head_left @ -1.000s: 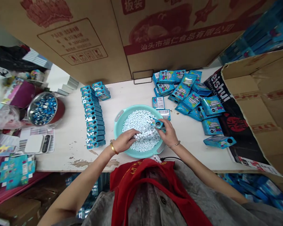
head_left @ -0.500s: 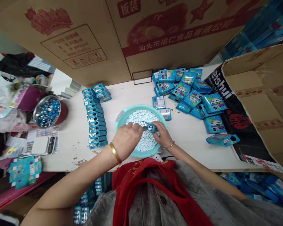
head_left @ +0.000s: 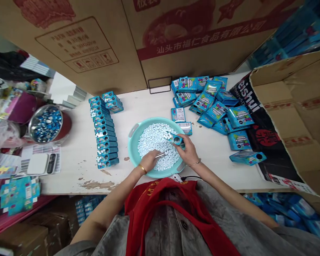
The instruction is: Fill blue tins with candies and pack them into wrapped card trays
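Note:
My left hand [head_left: 148, 161], with a gold bangle at the wrist, is closed around a small silver metal tool [head_left: 160, 155] low over the candies at the front of the basin. What kind of tool it is cannot be made out. My right hand [head_left: 187, 150] grips a small blue candy box [head_left: 178, 140] above the basin's right side; a dark round hole shows in its end, and white pieces lie by its open flap. Small white candies [head_left: 156, 140] fill the turquoise basin [head_left: 133, 147] beneath both hands.
Left stands a row of blue boxes [head_left: 106, 145], then a metal pot [head_left: 65, 124] of blue-wrapped pieces and a white scale [head_left: 38, 164]. Blue packs [head_left: 216, 112] are heaped at right beside an open carton [head_left: 288, 124]. Big cartons [head_left: 90, 42] wall the back.
My left hand has drawn away from the box, down and toward me, with the metal tool over the candies. My right hand still holds the box, which has shifted slightly right.

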The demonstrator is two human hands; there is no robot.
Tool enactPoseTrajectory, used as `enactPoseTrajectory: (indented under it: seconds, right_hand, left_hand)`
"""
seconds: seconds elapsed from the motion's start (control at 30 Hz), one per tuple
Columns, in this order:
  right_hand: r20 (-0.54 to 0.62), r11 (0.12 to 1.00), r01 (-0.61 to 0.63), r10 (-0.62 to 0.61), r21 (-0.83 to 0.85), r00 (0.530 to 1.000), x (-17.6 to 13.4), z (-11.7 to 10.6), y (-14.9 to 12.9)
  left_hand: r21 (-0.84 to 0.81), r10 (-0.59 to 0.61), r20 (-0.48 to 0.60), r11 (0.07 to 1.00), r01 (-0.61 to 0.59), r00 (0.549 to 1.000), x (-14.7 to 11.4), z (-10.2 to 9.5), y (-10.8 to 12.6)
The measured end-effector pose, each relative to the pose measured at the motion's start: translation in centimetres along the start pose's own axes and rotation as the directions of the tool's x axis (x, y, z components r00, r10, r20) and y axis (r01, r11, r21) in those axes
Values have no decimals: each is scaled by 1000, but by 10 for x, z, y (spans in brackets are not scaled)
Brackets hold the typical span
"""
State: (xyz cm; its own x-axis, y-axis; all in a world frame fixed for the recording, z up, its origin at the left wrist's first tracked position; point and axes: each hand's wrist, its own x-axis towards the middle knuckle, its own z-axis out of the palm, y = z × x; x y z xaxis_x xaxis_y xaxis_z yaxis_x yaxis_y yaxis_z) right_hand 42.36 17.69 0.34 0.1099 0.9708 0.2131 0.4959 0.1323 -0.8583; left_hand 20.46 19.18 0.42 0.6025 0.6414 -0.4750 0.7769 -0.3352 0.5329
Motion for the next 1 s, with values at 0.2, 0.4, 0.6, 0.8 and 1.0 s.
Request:
enactPoseTrajectory:
  seconds: [0.2, 0.4, 0.6, 0.8, 1.0]
  right_hand:
    - [19, 1000, -14, 14, -11, 1000, 0, 2, 3]
    - [102, 996, 91, -91, 9, 991, -3, 12, -4]
    - [133, 985, 173, -171, -4, 976, -4, 22, -9]
    - [108, 984, 177, -179, 30, 978, 0, 25, -15]
    - [167, 978, 107, -137, 179, 976, 25, 33, -33]
  left_hand:
    - [-259, 220, -165, 931, -258, 961, -39, -64, 0]
    - [204, 165, -69, 968, -148, 984, -48, -129, 56]
    - [623, 41, 47, 780, -61, 998, -49, -160, 117]
    - [519, 104, -74, 853, -51, 992, -45, -179, 85]
    - [387, 222, -6, 900, -202, 975, -2, -164, 37]
